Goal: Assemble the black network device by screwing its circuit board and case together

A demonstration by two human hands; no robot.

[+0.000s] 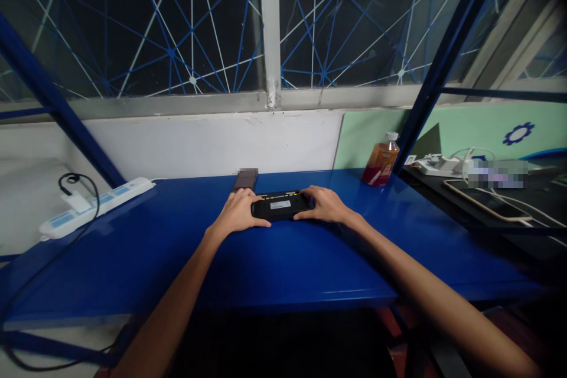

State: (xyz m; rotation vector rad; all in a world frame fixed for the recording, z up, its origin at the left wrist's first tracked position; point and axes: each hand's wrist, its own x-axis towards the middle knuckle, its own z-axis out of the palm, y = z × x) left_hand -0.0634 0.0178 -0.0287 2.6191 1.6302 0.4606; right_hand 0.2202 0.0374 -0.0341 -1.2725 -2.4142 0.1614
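Black device lies between left hand and right hand, long axis side-to-side, fingers pinching both ends.

A glossy blue tabletop carries most of the things. A bottle with a white cap and a reddish drink stands directly on it. Well to the left of the bottle, a white power strip with blue panels lies slantwise on the tabletop. Less far left of the bottle, a dark flat slab lies on the blue surface. Left of the bottle and nearer is a black device; whether it touches the tabletop cannot be told. To the bottle's right, a separate black surface bears a phone.
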